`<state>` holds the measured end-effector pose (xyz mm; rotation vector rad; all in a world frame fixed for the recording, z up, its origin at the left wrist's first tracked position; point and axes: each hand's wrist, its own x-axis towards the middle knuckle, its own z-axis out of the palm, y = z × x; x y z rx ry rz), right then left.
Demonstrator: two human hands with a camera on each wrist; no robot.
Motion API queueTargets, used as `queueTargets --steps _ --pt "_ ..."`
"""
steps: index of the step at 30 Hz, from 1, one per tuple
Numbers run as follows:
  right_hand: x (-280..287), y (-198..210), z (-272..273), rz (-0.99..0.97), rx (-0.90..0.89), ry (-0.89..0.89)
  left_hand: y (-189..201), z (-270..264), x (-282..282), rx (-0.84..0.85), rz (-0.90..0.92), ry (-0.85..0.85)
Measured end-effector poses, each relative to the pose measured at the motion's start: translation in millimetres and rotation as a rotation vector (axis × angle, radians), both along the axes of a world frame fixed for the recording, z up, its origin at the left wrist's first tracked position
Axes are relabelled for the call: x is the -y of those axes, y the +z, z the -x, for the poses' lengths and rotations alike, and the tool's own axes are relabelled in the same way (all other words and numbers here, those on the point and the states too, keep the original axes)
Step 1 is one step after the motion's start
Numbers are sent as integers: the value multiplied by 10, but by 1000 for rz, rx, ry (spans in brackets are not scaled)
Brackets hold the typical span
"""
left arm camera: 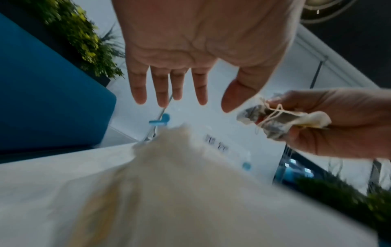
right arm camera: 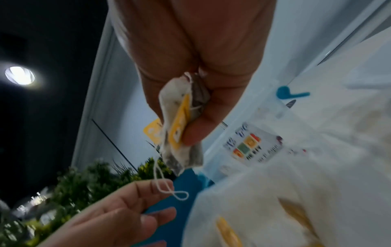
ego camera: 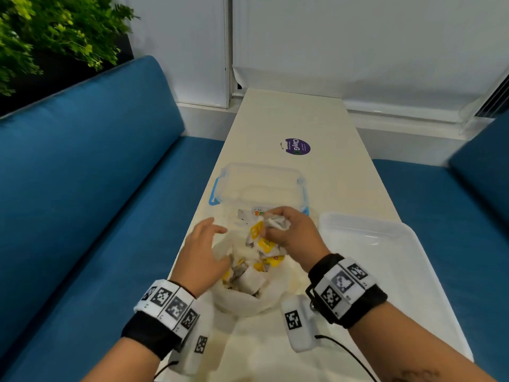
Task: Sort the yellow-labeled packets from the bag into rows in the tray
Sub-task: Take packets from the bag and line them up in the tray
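An open white bag (ego camera: 248, 297) lies on the table in front of me, full of tea-bag packets with yellow labels (ego camera: 271, 261). My right hand (ego camera: 289, 230) grips a small bunch of these packets (right arm camera: 182, 127) just above the bag's mouth; a yellow tag and loose strings hang from them (left arm camera: 281, 120). My left hand (ego camera: 205, 250) hovers at the bag's left side with fingers spread and straight (left arm camera: 169, 86), holding nothing. A white tray (ego camera: 385, 260) sits to the right of the bag.
A clear plastic box with blue clips (ego camera: 259, 186) stands just beyond the bag. A purple round sticker (ego camera: 297, 146) marks the table farther back. Blue sofa seats (ego camera: 96, 188) flank the narrow white table. A plant (ego camera: 49, 31) stands at far left.
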<state>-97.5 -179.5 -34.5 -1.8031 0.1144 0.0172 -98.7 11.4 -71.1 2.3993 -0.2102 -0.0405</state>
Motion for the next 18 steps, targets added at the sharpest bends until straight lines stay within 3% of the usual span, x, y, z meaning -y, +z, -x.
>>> queueTargets --steps 4,8,10,13,15,18 --pt "270 471 45 -172 91 26 364 10 314 -52 496 127" --pt "527 791 110 -275 193 58 671 88 926 -462 1015 118" --pt "578 821 166 -209 264 57 721 136 1180 -673 1283 19" --pt "740 693 285 -28 319 14 742 213 1587 -770 1569 -88" --pt "868 521 352 64 299 -1 713 217 1808 -789 1669 -41" --pt "1090 261 415 314 262 -33 598 204 2047 -793 1667 54"
